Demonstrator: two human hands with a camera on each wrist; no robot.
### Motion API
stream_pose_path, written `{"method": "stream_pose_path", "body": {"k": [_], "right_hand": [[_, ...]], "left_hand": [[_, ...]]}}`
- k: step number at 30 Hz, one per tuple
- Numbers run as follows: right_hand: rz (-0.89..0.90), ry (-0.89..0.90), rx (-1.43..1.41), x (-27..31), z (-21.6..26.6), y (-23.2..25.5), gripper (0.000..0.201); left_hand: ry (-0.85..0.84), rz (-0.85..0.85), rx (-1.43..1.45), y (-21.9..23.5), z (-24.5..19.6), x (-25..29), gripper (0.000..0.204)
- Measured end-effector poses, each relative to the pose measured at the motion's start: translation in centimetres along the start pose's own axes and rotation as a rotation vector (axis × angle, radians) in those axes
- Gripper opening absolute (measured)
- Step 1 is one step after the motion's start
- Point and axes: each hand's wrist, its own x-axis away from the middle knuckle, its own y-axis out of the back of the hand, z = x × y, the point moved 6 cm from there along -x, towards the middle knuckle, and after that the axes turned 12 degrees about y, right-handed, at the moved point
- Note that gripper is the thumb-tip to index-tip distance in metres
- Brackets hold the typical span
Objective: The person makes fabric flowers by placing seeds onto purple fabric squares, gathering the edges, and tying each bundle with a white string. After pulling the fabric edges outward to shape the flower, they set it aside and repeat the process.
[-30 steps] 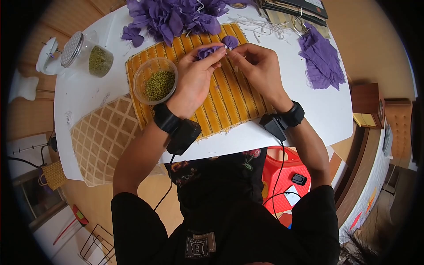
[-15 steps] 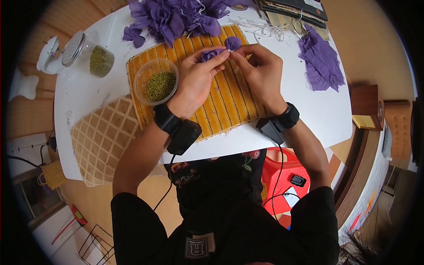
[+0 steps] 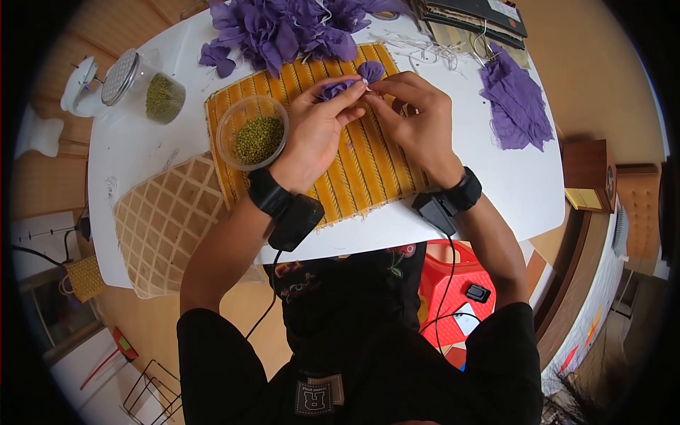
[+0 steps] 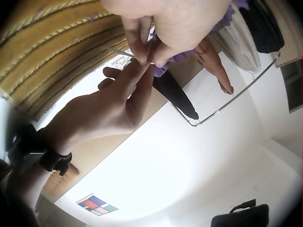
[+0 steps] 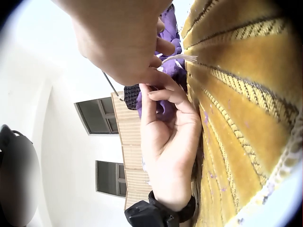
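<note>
Above the yellow striped cloth (image 3: pixel 354 163), my left hand (image 3: pixel 317 131) pinches a small purple cloth piece (image 3: pixel 371 71) at its gathered neck, with more purple folds (image 3: pixel 336 89) in the palm. My right hand (image 3: pixel 423 124) meets it there, thumb and forefinger pinching a thin white thread. In the right wrist view the frayed thread end (image 5: pixel 182 57) sticks out beside the fingers, and the left hand (image 5: pixel 173 142) is below the right hand (image 5: pixel 118 42). The left wrist view has the fingertips of both hands touching around the thread (image 4: pixel 118 51).
A clear bowl of green beans (image 3: pixel 258 140) stands left of my left hand. Purple cloth petals (image 3: pixel 283 32) lie at the back, with white threads (image 3: pixel 425 49) beside them. Flat purple cloth (image 3: pixel 517 99) lies at right, a jar (image 3: pixel 164 98) at left, a lattice mat (image 3: pixel 166 227) at front left.
The right hand's fingers have shifted slightly around the neck of the purple piece, its wrist moving a little. The small purple piece has risen, then dipped slightly. The left hand keeps its hold.
</note>
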Motion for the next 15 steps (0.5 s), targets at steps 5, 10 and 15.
{"method": "stream_pose_path", "body": {"k": [5, 10, 15], "right_hand": [[0.008, -0.099, -0.083, 0.2, -1.3, -0.2, 0.013], [0.042, -0.204, -0.423, 0.9, -2.9, -1.7, 0.013], [0.031, -0.127, -0.278, 0.7, -2.0, -1.3, 0.013]], "left_hand": [[-0.005, -0.013, -0.022, -0.2, -0.1, 0.2, 0.012], [-0.014, -0.017, -0.034, -0.2, -0.2, 0.3, 0.013], [-0.055, -0.018, -0.056, -0.2, -0.2, 0.3, 0.016]]}}
